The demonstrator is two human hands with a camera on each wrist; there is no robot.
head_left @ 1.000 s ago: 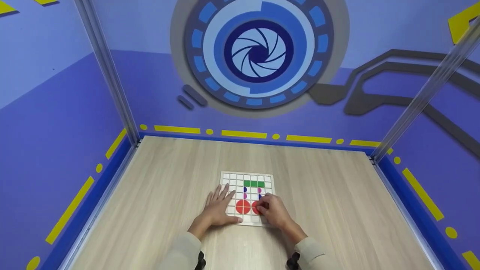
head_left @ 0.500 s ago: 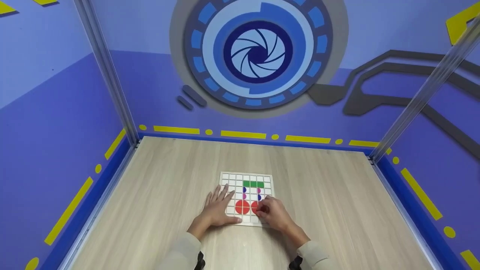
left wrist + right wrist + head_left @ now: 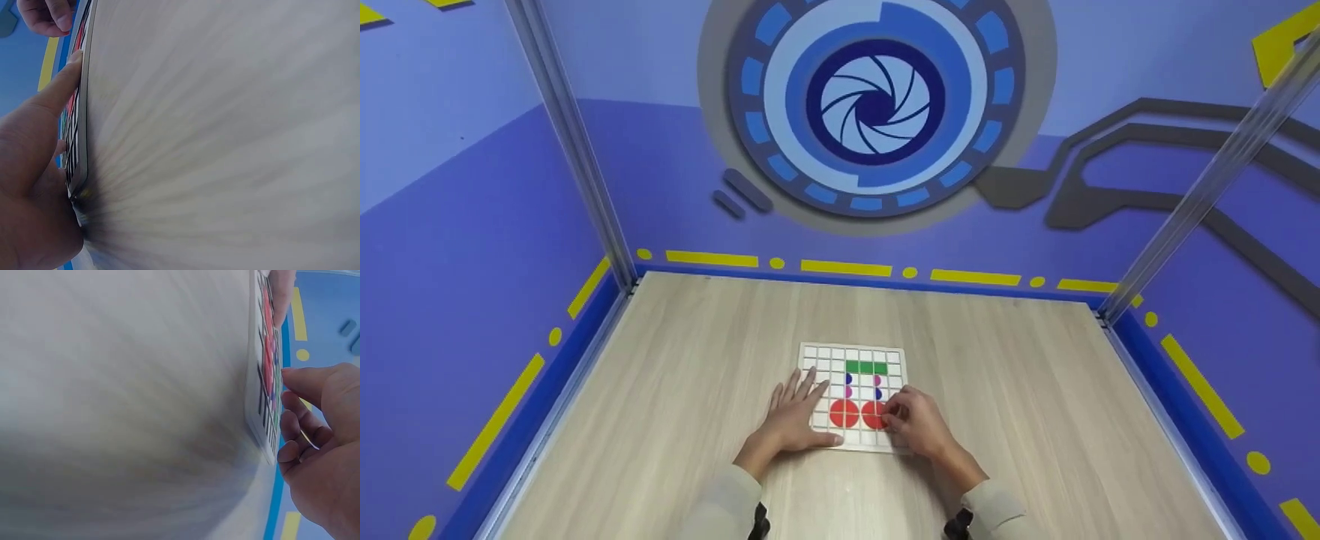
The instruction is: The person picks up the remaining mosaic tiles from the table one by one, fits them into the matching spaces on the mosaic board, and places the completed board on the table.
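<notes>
A white gridded puzzle board (image 3: pixel 817 352) lies flat on the wooden table. It carries a green strip (image 3: pixel 867 367), small pink and blue half-round pieces, and two red circles, the left one (image 3: pixel 844 414) fully visible. My left hand (image 3: pixel 793 421) rests spread along the board's left side, its thumb on the front edge. My right hand (image 3: pixel 919 424) pinches at the right edge of the other red circle (image 3: pixel 871 415); its fingertips cover part of it. In the left wrist view, a bit of red tile (image 3: pixel 66 33) shows at the right hand's fingertips.
Bare wooden tabletop (image 3: pixel 720 337) surrounds the board on every side. Blue-purple walls (image 3: pixel 660 187) with yellow marks and metal corner posts (image 3: pixel 577 150) enclose the table at the back and both sides.
My right hand has shifted slightly to the right, uncovering more of the right red circle. The left hand and the board stay in place.
</notes>
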